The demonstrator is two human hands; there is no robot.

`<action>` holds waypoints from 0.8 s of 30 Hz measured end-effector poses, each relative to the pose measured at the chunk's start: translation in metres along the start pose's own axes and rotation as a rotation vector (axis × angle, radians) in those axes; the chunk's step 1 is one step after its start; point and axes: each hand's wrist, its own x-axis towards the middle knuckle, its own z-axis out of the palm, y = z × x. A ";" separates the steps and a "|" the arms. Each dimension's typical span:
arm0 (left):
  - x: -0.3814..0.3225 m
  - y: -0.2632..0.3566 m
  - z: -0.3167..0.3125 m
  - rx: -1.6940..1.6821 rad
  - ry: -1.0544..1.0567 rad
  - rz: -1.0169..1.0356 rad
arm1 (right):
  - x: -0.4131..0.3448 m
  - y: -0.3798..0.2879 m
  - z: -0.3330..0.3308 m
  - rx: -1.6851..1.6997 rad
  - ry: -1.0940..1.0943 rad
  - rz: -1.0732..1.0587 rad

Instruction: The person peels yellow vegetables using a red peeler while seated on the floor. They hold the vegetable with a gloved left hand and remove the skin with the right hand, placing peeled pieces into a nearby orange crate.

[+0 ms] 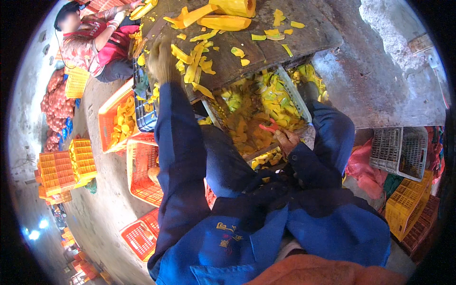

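Observation:
My left hand [161, 60], blurred, is over the left edge of the work table [306, 39]; I cannot tell whether it holds anything. In my right hand [288, 141], low in front of me, is a red Y-shaped peeler [269, 126]. Below the peeler, a grey plastic crate [293, 94] between my knees is heaped with yellow-green peel strips [276, 101]. At the table's far side lie a thick cut squash piece [231, 7] and a long peeled squash piece [225, 22]. Loose peelings [194, 62] are scattered nearer me.
To the left, an orange crate [107, 123] holds squash pieces beside a blue crate [146, 119]. Another orange crate [137, 171] stands closer. A co-worker [98, 46] sits at far left. At right are a grey crate [386, 151] and a yellow crate [408, 205].

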 end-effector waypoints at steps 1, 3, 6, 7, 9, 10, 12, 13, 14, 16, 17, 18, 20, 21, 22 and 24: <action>-0.025 -0.005 -0.026 0.031 0.043 -0.061 | 0.002 0.004 -0.001 -0.018 -0.011 -0.037; -0.079 -0.018 -0.087 -0.047 0.163 -0.225 | 0.007 0.011 -0.003 -0.092 0.032 -0.210; -0.184 -0.045 -0.175 0.240 0.329 -0.296 | 0.012 0.020 -0.007 -0.178 0.086 -0.281; -0.224 -0.049 -0.210 0.474 0.312 -0.279 | 0.011 0.021 -0.008 -0.187 0.067 -0.126; -0.312 -0.049 -0.255 0.794 0.102 -0.493 | 0.010 0.022 -0.010 -0.223 0.042 0.066; -0.351 -0.047 -0.270 0.864 0.026 -0.599 | 0.010 0.021 -0.009 -0.247 0.037 0.104; -0.409 -0.040 -0.286 0.866 0.051 -0.677 | 0.012 0.018 -0.007 -0.264 0.020 0.072; -0.434 -0.036 -0.284 0.975 0.064 -0.773 | 0.013 0.017 -0.005 -0.282 0.025 0.055; -0.448 -0.031 -0.281 0.475 0.222 -1.063 | 0.013 0.015 -0.002 -0.269 0.018 -0.024; -0.452 -0.028 -0.285 0.674 0.130 -0.923 | 0.014 0.012 0.005 -0.289 0.008 0.042; -0.448 -0.029 -0.286 0.675 0.124 -0.719 | 0.012 0.012 0.008 -0.291 -0.010 0.062; -0.437 -0.032 -0.292 0.743 0.071 -0.867 | 0.011 0.010 0.011 -0.354 0.038 0.101; -0.417 -0.043 -0.311 0.777 -0.001 -1.006 | 0.007 0.007 0.018 -0.332 -0.037 0.091; -0.407 -0.052 -0.321 0.714 -0.067 -0.975 | 0.005 0.006 0.020 -0.369 0.020 0.125; -0.401 -0.064 -0.328 0.652 -0.074 -0.982 | 0.003 0.005 0.023 -0.347 0.014 0.048; -0.394 -0.092 -0.338 0.526 -0.079 -1.076 | 0.001 0.004 0.026 -0.348 -0.029 0.020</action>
